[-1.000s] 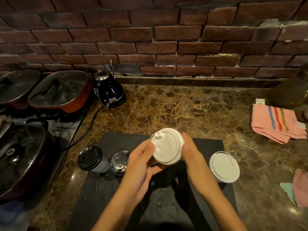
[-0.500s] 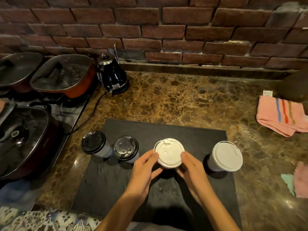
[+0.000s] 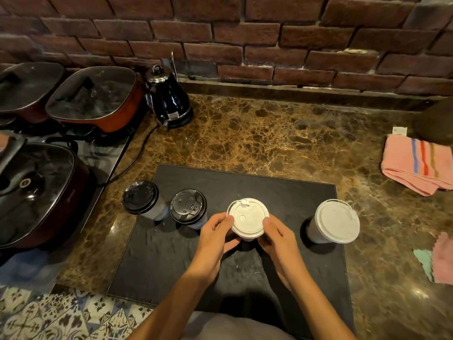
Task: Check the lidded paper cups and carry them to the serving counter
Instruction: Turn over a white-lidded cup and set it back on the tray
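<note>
While both hands (image 3: 213, 238) (image 3: 278, 238) clasp it — white-lidded cup (image 3: 248, 218) sits between curled fingers (image 3: 224, 220).

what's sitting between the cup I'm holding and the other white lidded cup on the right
Nothing: in the head view only bare black mat separates the held cup from the right white-lidded cup.
</note>
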### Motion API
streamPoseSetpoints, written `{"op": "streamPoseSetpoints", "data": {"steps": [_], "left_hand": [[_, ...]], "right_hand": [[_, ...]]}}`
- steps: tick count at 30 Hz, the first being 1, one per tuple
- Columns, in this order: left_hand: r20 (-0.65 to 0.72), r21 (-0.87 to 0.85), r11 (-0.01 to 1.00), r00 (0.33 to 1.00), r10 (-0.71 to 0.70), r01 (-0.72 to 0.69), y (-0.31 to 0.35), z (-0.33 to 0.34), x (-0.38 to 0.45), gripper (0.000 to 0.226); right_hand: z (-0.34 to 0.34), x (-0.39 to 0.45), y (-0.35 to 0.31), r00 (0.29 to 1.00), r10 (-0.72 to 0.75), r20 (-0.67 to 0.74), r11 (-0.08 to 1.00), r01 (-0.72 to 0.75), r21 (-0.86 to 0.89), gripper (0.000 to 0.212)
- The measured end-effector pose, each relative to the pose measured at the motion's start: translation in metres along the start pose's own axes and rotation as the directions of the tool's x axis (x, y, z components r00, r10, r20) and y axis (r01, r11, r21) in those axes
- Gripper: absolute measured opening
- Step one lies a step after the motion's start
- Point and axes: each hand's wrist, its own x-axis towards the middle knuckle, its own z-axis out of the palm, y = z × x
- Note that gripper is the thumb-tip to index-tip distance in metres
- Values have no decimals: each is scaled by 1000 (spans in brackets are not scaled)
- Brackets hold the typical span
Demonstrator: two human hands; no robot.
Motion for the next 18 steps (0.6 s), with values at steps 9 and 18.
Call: {"op": "streamPoseSetpoints", "data": {"steps": [9, 18], "left_hand": [[-11, 23, 1000, 1000, -9, 9, -10, -1, 6, 16], [-1, 54, 998, 1000, 24, -23, -12, -2, 5, 17]], "right_hand": [[-5, 1, 6, 998, 63, 5, 998, -63, 23, 30], [-7, 4, 4, 994, 110, 10, 993, -111, 48, 28]]}}
